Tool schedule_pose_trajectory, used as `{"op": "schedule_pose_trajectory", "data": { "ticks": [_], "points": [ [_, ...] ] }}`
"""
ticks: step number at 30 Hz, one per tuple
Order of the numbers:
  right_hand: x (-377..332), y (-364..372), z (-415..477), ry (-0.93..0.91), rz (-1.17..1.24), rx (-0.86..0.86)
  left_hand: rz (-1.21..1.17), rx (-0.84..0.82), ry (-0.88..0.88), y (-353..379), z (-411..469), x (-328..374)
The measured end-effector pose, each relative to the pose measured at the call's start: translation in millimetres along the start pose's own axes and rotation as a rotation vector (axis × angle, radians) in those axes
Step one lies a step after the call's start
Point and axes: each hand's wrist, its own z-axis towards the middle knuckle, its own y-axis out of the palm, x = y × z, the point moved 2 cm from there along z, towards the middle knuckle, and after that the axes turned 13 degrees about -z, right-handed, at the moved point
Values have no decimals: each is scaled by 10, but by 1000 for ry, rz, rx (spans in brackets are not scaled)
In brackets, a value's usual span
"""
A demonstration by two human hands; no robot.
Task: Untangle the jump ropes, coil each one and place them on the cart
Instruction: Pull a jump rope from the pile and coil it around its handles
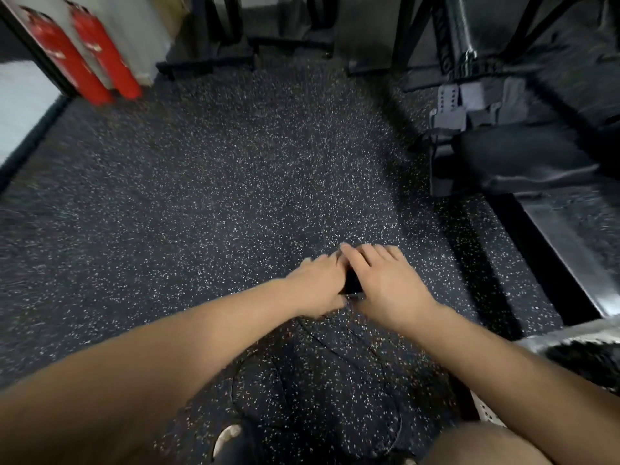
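My left hand (317,286) and my right hand (385,283) meet in front of me over the speckled floor. Between them they grip a short black piece, apparently jump rope handles (350,283), mostly hidden by my fingers. My left hand's fingers wrap it from the left. From the right, the fingers of my right hand bend down over it and cross my left fingertips. Thin black rope (322,344) hangs from under the hands and lies in loose loops (235,380) on the floor near my feet. Motion blur hides the finer detail.
Two red fire extinguishers (84,55) stand against the wall at upper left. Black gym machines (486,95) line the back and right side. A pale metal frame with a white perforated panel (486,411) sits at lower right. My shoe (231,437) shows at the bottom.
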Motion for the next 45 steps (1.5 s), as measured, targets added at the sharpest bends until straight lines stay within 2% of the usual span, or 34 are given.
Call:
{"op": "schedule_pose_trajectory", "data": {
  "ticks": [4, 7, 10, 13, 16, 21, 26, 29, 34, 37, 40, 45],
  "points": [
    [25, -510, -189, 34, -61, 7, -20, 66, 74, -375, -501, 295],
    [47, -940, -306, 79, -28, -20, -338, 199, 76, -710, -833, 355],
    [132, -1371, -470, 170, 212, -20, -669, 313, 19, -986, -1109, 331],
    [198, -1698, -660, 236, 456, 9, -909, 359, -23, -1130, -1244, 305],
    [155, -2062, -866, 267, 596, 48, -1015, 430, -19, -1391, -1475, 416],
    [-26, -2500, -909, 263, 803, 83, -1047, 539, 14, -1685, -1707, 463],
    [-520, -2789, -665, 162, 1149, -22, -1269, 686, 12, -1652, -1893, 190],
    [-914, -2808, -432, 89, 1257, -26, -1467, 754, -38, -1594, -1946, -15],
    [-1341, -2799, -160, 31, 1456, 31, -1483, 744, 166, -1733, -1972, -100],
    [-1367, -2811, -87, 18, 1515, 111, -1416, 723, 211, -1767, -1906, -103],
    [-1252, -2751, -44, 49, 1485, 154, -1373, 684, 130, -1690, -1794, -99],
    [-1060, -2454, -44, 119, 1622, 147, -1168, 549, -114, -1609, -1628, 33]
  ]
}}
